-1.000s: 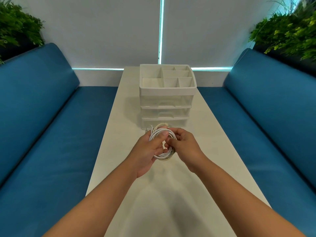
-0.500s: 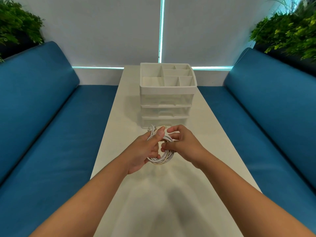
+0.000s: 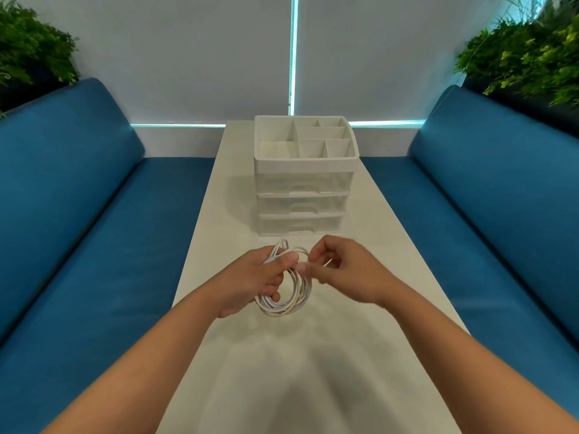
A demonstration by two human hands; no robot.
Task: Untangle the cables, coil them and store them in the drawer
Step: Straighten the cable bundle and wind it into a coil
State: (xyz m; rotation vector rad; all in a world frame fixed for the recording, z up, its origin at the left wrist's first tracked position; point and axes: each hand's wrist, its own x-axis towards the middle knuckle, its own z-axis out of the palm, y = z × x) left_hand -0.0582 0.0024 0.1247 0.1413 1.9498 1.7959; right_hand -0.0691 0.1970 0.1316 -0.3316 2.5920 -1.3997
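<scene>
A coil of white and cream cables (image 3: 293, 300) hangs over the white table (image 3: 360, 339), gripped at its top by my left hand (image 3: 253, 278). My right hand (image 3: 341, 270) is just right of the coil, with thumb and fingers pinched on a thin cable end near the coil's top. Behind the hands stands a white drawer unit (image 3: 302, 195) with three translucent drawers, all shut, and an open divided tray on top.
Blue cushioned benches (image 3: 94, 245) run along both sides of the narrow table, the right bench (image 3: 488, 214) close by. Green plants (image 3: 532, 54) sit in the back corners. A white wall with a lit strip is behind.
My right hand has pulled off the coil and shifted right, now pinching only a cable end. More of the coil shows below my left hand.
</scene>
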